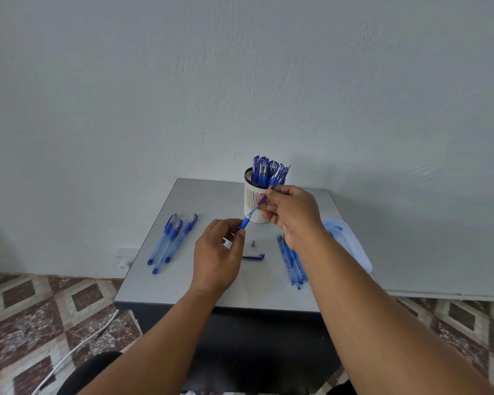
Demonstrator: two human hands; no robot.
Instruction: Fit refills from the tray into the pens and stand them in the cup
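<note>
Inspector: Grey bench (183,280) against a pale wall; white cup (254,203) of pens at the back.
Clerk: Hands?
Inspector: Left hand (216,252) fingers pinch the pen barrel (250,216) by its grip; right hand (290,212) fingers pinch the refill (280,176) above it, before the cup

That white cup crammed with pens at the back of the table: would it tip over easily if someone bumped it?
Possibly. The white cup is tall and narrow, and its blue pens stick well above the rim, so it looks top-heavy. Its slotted walls suggest light plastic, which would likely slide or topple under a firm knock.
</note>
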